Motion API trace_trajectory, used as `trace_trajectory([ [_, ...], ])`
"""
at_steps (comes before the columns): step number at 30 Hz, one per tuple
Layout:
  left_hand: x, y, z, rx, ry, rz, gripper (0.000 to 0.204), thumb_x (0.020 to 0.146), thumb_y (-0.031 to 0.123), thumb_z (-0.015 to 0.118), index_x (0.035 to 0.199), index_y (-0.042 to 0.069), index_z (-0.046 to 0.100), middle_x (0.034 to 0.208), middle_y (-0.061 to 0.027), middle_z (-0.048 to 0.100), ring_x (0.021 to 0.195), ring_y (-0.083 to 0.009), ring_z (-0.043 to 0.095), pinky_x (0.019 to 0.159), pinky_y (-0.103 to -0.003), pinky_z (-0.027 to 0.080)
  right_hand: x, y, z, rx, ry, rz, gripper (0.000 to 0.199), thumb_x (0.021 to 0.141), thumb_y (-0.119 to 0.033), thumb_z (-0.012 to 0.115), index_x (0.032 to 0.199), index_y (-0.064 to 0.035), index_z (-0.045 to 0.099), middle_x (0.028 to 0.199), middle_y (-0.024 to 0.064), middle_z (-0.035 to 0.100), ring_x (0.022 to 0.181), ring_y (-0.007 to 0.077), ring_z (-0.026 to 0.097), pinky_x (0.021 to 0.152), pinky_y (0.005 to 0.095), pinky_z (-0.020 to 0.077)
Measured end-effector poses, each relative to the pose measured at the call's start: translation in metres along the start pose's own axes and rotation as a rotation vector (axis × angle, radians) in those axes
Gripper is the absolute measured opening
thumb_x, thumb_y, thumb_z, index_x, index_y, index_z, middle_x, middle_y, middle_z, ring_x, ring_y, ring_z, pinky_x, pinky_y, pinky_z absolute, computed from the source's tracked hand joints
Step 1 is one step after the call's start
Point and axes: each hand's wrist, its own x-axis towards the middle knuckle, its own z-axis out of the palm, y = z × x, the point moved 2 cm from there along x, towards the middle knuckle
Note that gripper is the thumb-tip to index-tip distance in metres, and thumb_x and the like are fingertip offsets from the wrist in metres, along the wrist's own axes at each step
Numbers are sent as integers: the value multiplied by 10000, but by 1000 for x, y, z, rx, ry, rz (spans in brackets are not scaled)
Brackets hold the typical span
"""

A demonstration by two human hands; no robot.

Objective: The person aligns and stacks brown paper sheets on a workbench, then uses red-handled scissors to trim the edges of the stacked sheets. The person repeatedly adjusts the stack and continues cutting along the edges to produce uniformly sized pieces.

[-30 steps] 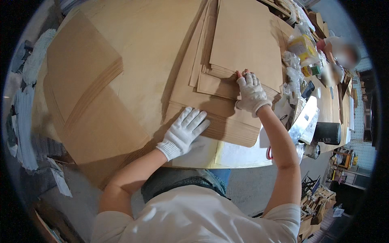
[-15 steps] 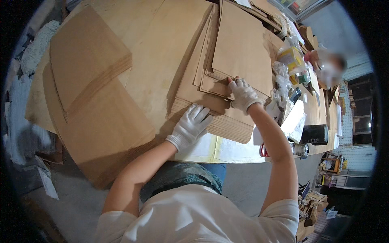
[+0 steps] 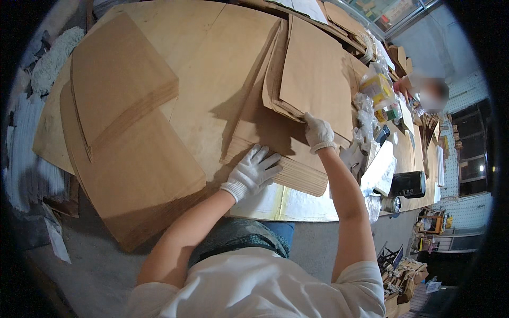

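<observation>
Straight in at right of centre, gripping the near edge of the upper stack [image 3: 318,74] of brown sheets with the right hand [image 3: 319,133] — gloved in white, curled nearly closed, with fingertips partly hidden at that edge. Cannot count the sheets in that grip. Holding the near edge slightly up, by the look of it, and throwing a dark shadow onto the lower stack [image 3: 302,172] of brown sheets just underneath. Down to the middle of the frame, resting the left hand [image 3: 252,172], also in a white glove, at the near left edge of the lower stack: open, with fingers a little spread, touching the edge rather than clasping it, with the palm turned out of sight.

Across to the left of the frame — spotting two more piles on the pale wooden table [image 3: 212,58], with the left upper pile [image 3: 124,77] lying partly over the left lower pile [image 3: 140,169]. Over to the right side, past the right forearm, finding a yellow box [image 3: 377,89] in clear plastic, then a black cylinder [image 3: 408,184] beside a metal can [image 3: 391,204]. Up at far right, glimpsing another person [image 3: 405,86] beyond the clutter.
</observation>
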Motion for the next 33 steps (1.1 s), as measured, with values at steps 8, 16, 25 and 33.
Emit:
trace_trajectory([
  [8,-5,11,26,158,-71,13,387,903,329,567,1266,208,621,1385,-56,564,1300,-271,490,1152,-467,320,-66,-85,-3,-89,-226,-106,192,852,-138,604,1038,-103,576,1135,168,643,1030,323,673,726,450,587],
  [16,-2,24,-17,25,-42,-3,380,870,299,604,1231,207,675,1204,-45,635,1095,-272,608,945,-461,491,-163,-79,-12,209,118,-107,555,754,-243,687,1301,-161,644,1406,137,548,1318,396,490,1094,555,371],
  [25,42,-12,11,29,174,0,349,850,401,743,1122,187,693,990,-80,685,856,-285,664,738,-426,549,-132,-45,20,190,155,-6,490,772,-229,663,1261,-200,682,1355,81,579,1285,355,498,1121,558,328],
  [33,160,-62,80,6,-119,-90,309,853,308,642,1127,175,691,1170,-45,653,1127,-218,610,961,-400,502,-35,40,61,2,199,48,523,844,-190,646,1361,-253,598,1461,36,529,1393,322,428,1208,538,226],
])
